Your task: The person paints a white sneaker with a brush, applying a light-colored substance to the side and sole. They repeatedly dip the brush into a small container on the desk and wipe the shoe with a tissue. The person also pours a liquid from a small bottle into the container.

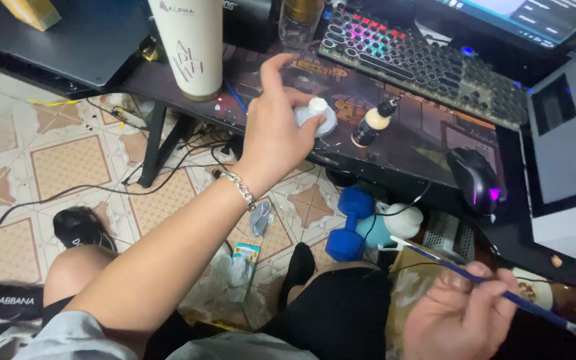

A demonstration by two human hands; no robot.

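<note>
Fingers of the left hand (276,131) close on a small white plastic jar (317,115) at the frame's centre, on the dark desk mat (408,137). The right hand (458,321), lower right, pinches one blue-handled paintbrush (495,292). Just right of the jar stands one cream dropper bottle with a black cap (372,124). Around them: one tall white tumbler (189,45) upper left, one backlit keyboard (421,63), one black mouse (476,179), one blue dumbbell (348,223) on the floor below.
</note>
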